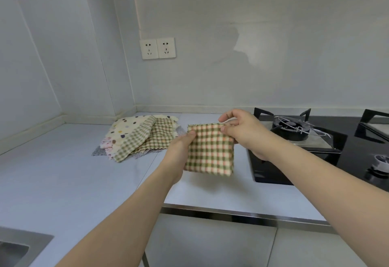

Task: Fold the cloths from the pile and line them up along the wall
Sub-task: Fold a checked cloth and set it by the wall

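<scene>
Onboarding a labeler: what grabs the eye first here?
Both hands, left and right, pinch a folded green-checked cloth above the counter. Behind-left lies the pile of cloths near the wall; a black gas hob sits right.

Bare countertop [63, 174] open across the front and left, from the sink [19, 247] at the front-left corner up to the side wall. Toward the back-left corner, blocked by the pile of cloths [139, 136], lying just short of the back wall [231, 66]; between pile and gas hob [311, 146], a clear strip along that wall. On the right, passage barred by the hob's raised pan supports [292, 127].
</scene>
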Demonstrator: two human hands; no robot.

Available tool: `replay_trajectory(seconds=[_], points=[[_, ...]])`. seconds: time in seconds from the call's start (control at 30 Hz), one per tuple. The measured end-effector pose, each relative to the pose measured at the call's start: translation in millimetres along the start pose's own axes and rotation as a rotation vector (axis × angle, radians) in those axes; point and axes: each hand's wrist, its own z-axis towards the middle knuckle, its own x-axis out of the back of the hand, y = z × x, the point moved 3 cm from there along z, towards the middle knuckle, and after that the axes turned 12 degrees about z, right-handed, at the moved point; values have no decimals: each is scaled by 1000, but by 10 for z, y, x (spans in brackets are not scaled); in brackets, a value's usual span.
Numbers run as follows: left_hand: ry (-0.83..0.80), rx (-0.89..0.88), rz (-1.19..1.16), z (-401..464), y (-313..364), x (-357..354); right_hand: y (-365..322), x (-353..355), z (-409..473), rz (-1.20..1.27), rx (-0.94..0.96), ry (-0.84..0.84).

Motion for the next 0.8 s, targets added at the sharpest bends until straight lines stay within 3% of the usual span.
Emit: replay_trajectory(seconds=[0.13,0.27,0.4,0.53,0.67,0.8], points=[[111,-151,49,111,238,-76,13,73,149,258,-141,139],[240,-235,137,509,290,-47,270,-39,450,472,-304,167],[343,-257,202,1050,227,-40,595,-194,976,397,-313,309],[382,-154,249,1462,297,-27,589,-238,1474,248,-292,388],[326,-27,228,1581,806,-30,127,-59,1696,124,-289,411],[252,-9,335,1471,1452,-125,-468,207,1701,116,-297,460]])
